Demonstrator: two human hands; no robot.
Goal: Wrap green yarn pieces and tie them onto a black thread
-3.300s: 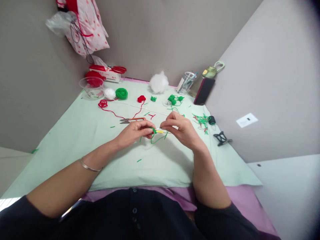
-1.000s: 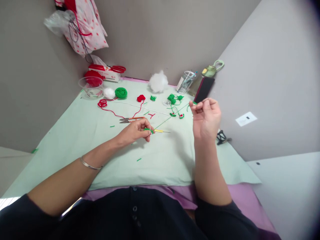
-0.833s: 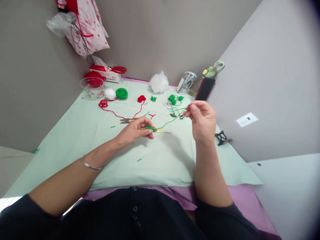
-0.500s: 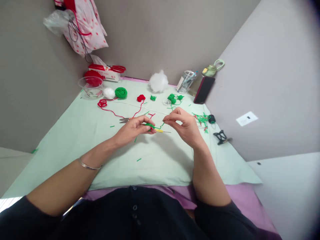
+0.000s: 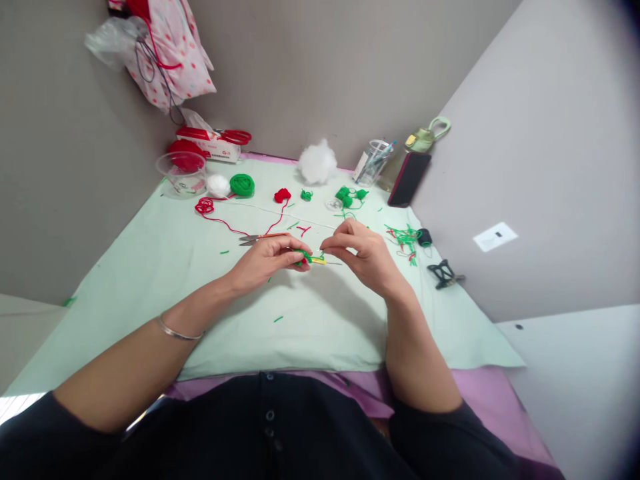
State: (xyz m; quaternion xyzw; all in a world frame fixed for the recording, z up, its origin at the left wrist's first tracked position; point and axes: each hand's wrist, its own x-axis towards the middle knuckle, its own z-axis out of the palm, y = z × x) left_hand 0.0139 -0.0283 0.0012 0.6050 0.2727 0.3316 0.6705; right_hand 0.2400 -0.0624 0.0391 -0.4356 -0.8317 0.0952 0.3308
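Over the table, my left hand (image 5: pixel 273 259) pinches a small green crocheted piece (image 5: pixel 305 256) with a bit of red showing, partly covered by the thumb and fingers. A yellow-handled crochet hook (image 5: pixel 319 261) sticks out of the same hand, its thin metal shaft pointing right. Close by on the right, my right hand (image 5: pixel 357 245) has thumb and forefinger pinched together on a short length of green yarn (image 5: pixel 321 255); a thin pale sliver beside those fingertips is too small to make out. Scissors (image 5: pixel 253 239) lie just behind my left hand.
Red yarn (image 5: pixel 205 205), a green yarn ball (image 5: pixel 243 186), white stuffing (image 5: pixel 317 163) and green crocheted pieces (image 5: pixel 345 196) lie toward the back. At right are yarn scraps (image 5: pixel 404 238), a black stand (image 5: pixel 444 274), a phone (image 5: pixel 409 180) and a bottle (image 5: pixel 419 140). A clear tub (image 5: pixel 183 180) stands back left.
My right hand has moved slightly left, closer to my left hand, and the yarn between them shows shorter. The crocheted piece has turned a little, so red now shows.
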